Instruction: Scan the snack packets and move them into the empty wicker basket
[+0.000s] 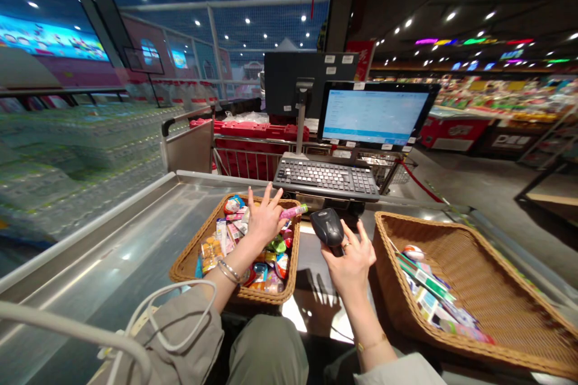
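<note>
Barcode scanner is gripped by right hand, apparently for aiming; left of it, left hand pinches pink tube, likely exposing it.

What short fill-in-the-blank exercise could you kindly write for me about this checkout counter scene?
1. The pink tube is held in the person's ____.
2. The black barcode scanner is held in the person's ____.
3. On the metal counter, the wicker baskets number ____.

Missing words: left hand; right hand; two.
</note>
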Tool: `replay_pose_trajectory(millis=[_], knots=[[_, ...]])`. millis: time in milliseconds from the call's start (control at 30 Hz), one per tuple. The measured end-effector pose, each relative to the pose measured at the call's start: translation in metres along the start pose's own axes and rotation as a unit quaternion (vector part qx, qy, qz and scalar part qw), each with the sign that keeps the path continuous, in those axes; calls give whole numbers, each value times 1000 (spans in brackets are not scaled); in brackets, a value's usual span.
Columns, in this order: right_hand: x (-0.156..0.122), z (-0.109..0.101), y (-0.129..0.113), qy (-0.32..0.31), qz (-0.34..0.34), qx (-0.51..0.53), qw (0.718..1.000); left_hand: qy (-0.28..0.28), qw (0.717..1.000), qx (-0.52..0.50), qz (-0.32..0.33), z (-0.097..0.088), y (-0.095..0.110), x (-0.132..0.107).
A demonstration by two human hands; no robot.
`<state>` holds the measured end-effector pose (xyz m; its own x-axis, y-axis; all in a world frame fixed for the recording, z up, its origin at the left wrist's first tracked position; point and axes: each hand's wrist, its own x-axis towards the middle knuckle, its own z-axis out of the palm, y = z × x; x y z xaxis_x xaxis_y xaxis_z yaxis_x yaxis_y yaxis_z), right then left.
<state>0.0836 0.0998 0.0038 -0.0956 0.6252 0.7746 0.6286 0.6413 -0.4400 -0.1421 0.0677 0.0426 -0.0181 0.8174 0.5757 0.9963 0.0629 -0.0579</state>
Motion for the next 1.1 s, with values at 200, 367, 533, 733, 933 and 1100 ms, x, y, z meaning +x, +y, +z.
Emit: replay_pose_trajectory(millis=[200,367,533,733,933,1100], knots=[[-1,0,1,-11,-1,-4,1000,5,1000,-16,-11,0,4,2],[-1,-1,0,-12,-7,4,1000,7,1000,-9,-8,-1,6,3],[-1,-2,-1,-18,-8,1,1000,4,1000,-4,-10,-1,8,4],[-2,-3,0,-33,-8,-4,999,10,1000,-5,-7,-1,10,5],[-1,-3,0,-40,-6,-5,999,-6,1000,-8,-16,-2,12,6],[-1,-4,0,-46,-6,3,999,-9,1000,-8,-22,-1,12,6]])
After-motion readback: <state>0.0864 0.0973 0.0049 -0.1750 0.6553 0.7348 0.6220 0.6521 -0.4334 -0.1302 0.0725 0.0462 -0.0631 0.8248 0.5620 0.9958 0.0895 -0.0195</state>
